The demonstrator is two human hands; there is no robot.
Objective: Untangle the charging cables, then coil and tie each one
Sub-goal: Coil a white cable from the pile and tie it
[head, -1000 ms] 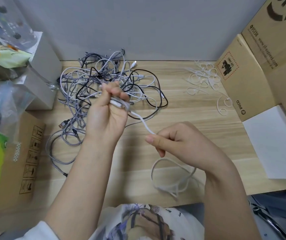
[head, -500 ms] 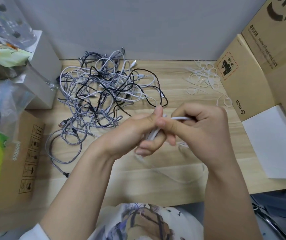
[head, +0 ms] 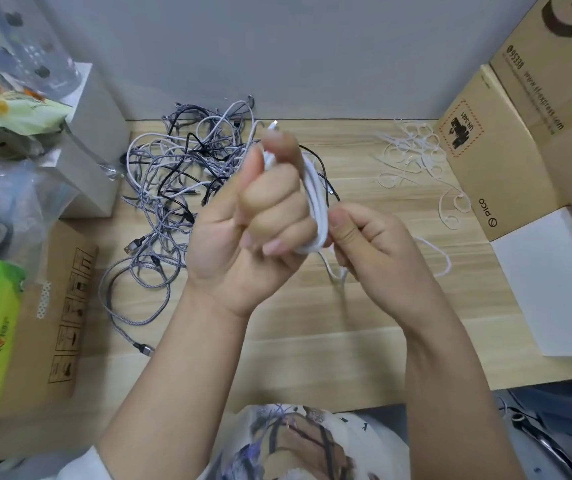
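Your left hand [head: 260,223] grips the coiled white cable [head: 315,199] above the counter [head: 312,341], fingers curled around it; your right hand [head: 371,244] pinches the coil's lower end.

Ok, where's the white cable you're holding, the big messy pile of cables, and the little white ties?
white cable [head: 316,199], head view, on the coiled loops between both hands.
pile of cables [head: 180,174], head view, on the tangle's middle.
white ties [head: 412,150], head view, on the heap near the box.

Bare forearms; white short sleeve [head: 80,467] at left arm; white shirt [head: 298,441], dark graphic print.
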